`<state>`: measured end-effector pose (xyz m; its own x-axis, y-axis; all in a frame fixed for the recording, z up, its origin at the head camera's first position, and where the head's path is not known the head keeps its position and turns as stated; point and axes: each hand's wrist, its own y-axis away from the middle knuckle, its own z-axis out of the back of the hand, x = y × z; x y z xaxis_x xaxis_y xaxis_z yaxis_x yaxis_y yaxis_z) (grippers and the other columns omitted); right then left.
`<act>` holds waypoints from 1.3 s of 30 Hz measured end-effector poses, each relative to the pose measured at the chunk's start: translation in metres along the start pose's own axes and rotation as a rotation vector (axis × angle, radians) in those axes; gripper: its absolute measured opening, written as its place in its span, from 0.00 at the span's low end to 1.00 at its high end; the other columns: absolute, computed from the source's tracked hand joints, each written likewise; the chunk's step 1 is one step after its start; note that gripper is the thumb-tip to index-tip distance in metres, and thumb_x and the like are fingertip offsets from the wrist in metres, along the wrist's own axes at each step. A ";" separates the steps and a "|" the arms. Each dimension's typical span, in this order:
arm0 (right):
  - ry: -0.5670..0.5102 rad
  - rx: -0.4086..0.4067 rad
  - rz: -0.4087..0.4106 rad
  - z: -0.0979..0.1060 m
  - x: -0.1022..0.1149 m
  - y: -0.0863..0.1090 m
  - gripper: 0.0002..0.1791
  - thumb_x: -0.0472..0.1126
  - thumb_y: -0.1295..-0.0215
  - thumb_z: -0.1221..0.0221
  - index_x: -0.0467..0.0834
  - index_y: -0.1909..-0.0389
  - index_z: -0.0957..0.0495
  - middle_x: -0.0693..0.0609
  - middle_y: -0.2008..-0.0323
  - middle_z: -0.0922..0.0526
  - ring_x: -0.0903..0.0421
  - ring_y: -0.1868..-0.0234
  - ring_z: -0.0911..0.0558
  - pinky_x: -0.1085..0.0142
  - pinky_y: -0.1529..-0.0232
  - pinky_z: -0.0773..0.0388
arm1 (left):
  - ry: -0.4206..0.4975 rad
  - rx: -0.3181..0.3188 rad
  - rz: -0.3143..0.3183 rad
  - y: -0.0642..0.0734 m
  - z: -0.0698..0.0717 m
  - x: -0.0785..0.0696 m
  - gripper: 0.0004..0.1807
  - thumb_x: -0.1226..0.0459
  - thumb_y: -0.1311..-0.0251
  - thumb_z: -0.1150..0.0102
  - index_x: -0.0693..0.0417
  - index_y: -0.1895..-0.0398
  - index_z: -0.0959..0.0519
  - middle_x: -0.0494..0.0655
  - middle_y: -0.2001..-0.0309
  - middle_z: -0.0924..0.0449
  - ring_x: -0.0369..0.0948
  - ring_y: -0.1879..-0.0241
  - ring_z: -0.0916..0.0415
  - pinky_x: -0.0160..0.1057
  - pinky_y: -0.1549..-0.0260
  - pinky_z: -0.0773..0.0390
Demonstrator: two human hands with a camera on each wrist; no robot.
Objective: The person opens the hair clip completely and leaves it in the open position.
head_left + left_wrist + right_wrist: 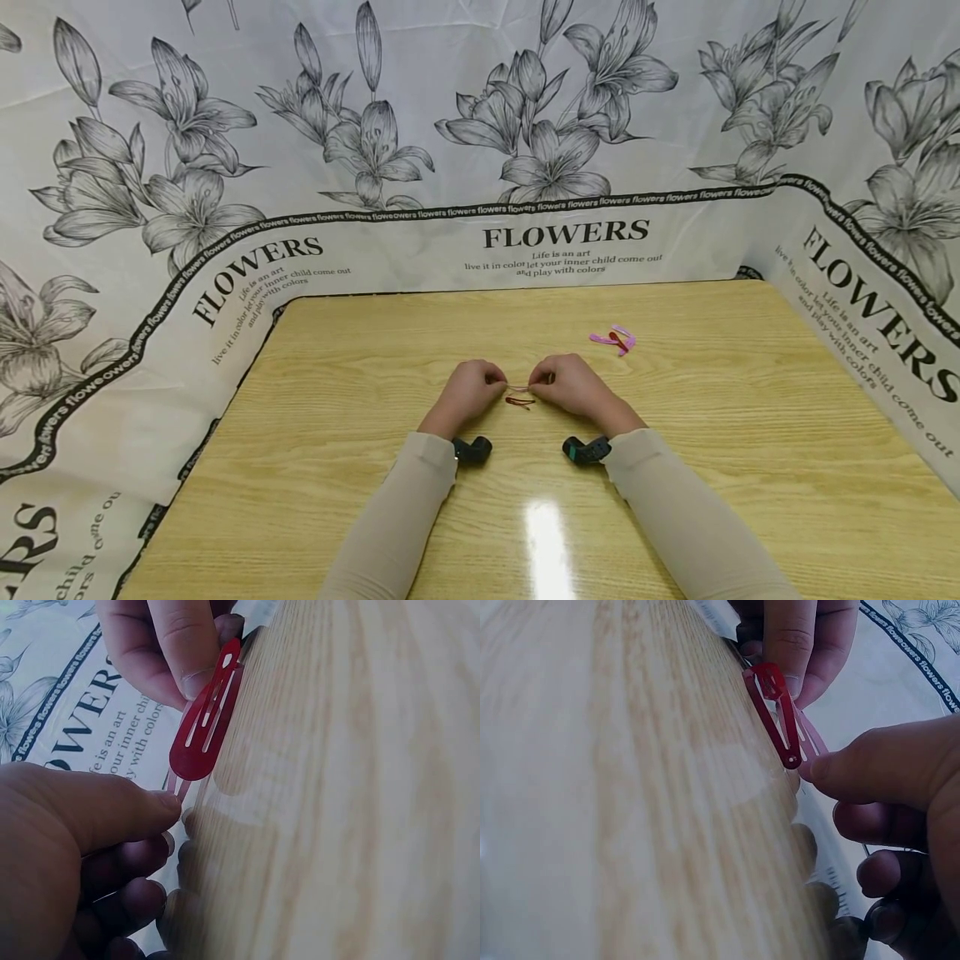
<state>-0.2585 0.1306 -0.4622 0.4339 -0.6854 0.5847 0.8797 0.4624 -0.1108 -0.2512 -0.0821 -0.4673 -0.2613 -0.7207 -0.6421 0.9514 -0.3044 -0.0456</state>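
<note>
Between my two hands a pale pink snap hair clip (811, 742) is stretched sideways. My left hand (471, 392) pinches one end with thumb and fingertips, and my right hand (573, 385) pinches the other. Just on the near side of it, a red snap hair clip (520, 402) lies on the table, its arms spread apart at one end. Seen from the left wrist, this red clip (198, 761) partly covers the pink one, so most of the pink clip is hidden there.
Farther back on the right, a small pile of pink and red hair clips (617, 339) lies on the wooden table (360, 500). A flower-printed cloth (405, 250) stands around the table's back and sides. Each wrist carries a black camera (472, 451).
</note>
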 end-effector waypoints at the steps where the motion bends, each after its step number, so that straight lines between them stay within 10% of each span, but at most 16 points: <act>1: 0.003 0.001 0.001 0.000 -0.001 0.000 0.02 0.44 0.39 0.36 0.52 0.67 0.15 0.58 0.70 0.17 0.62 0.70 0.23 0.65 0.64 0.26 | 0.001 0.000 -0.001 0.000 0.000 0.000 0.07 0.60 0.35 0.41 0.48 0.66 0.14 0.41 0.64 0.16 0.36 0.66 0.24 0.37 0.62 0.24; 39: -0.030 0.003 -0.025 0.005 0.006 0.004 0.05 0.47 0.40 0.35 0.51 0.66 0.14 0.57 0.69 0.16 0.61 0.69 0.23 0.64 0.64 0.26 | 0.006 0.000 -0.004 0.000 0.003 0.004 0.08 0.57 0.34 0.41 0.47 0.62 0.14 0.42 0.59 0.15 0.39 0.58 0.21 0.41 0.55 0.22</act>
<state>-0.2534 0.1312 -0.4557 0.4061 -0.6797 0.6108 0.8896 0.4470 -0.0940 -0.2526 -0.0873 -0.4677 -0.2646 -0.7158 -0.6462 0.9503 -0.3074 -0.0485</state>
